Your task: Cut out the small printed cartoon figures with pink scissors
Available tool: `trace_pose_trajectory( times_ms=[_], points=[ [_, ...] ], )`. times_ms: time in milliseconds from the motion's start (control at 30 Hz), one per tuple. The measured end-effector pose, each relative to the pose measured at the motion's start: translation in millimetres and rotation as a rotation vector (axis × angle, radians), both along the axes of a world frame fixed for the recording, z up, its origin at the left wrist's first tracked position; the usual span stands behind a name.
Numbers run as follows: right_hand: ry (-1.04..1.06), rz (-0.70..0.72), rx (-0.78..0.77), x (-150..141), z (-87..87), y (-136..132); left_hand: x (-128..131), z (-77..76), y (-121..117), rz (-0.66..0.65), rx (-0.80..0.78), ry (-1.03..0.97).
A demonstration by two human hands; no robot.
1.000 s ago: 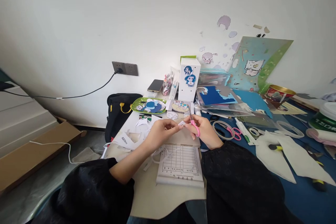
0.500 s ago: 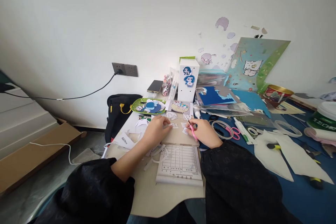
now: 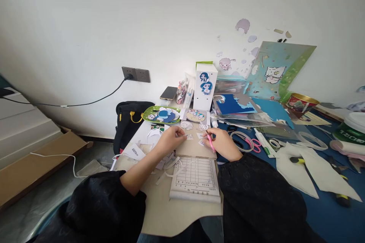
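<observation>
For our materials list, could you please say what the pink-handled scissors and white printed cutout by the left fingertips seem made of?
Pink-handled scissors: probably smooth plastic handles, evenly coloured; likely metal blades, thin, silvery. White printed cutout: apparently matt paper or card, thin, flat.

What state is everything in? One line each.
Right hand: gripping held scissors
Left hand: curled by paper piece, grip unclear
Held scissors: blades pointing away from person
Form pad: lying ruled side up
Phone: screen dark
Wall socket: plug in, left side
Tin: open-topped
Tub: lid on
</observation>
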State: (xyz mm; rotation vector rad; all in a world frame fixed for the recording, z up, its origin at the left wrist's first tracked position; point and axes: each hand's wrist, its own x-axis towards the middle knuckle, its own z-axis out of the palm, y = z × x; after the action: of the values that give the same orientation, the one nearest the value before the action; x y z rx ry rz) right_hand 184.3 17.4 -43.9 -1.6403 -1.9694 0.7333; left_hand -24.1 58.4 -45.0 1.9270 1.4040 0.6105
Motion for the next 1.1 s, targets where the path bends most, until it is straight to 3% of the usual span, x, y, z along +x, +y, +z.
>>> trace_pose_trajectory(
  times_ms=[300, 500, 667, 900, 1100],
  points=[
    [0.112, -0.037, -0.091, -3, 7.8, -4, -8, 11.8, -3, -0.035, -0.055, -0.057],
    [0.358, -0.021, -0.036, -13, 25.1, -14, -4, 25.0, -14, -0.108, -0.075, -0.265],
    [0.572, 0.046, -0.056, -24, 34.2, -22, 6, 24.9, -28, -0.175, -0.112, -0.420],
    [0.719, 0.052, -0.116, -23, 32.7, -22, 11, 24.0, -38, -0.178, -0.144, -0.527],
    [0.852, 0.010, -0.088, -28, 21.6, -21, 16, 24.9, -43, -0.167, -0.149, -0.625]
  ],
)
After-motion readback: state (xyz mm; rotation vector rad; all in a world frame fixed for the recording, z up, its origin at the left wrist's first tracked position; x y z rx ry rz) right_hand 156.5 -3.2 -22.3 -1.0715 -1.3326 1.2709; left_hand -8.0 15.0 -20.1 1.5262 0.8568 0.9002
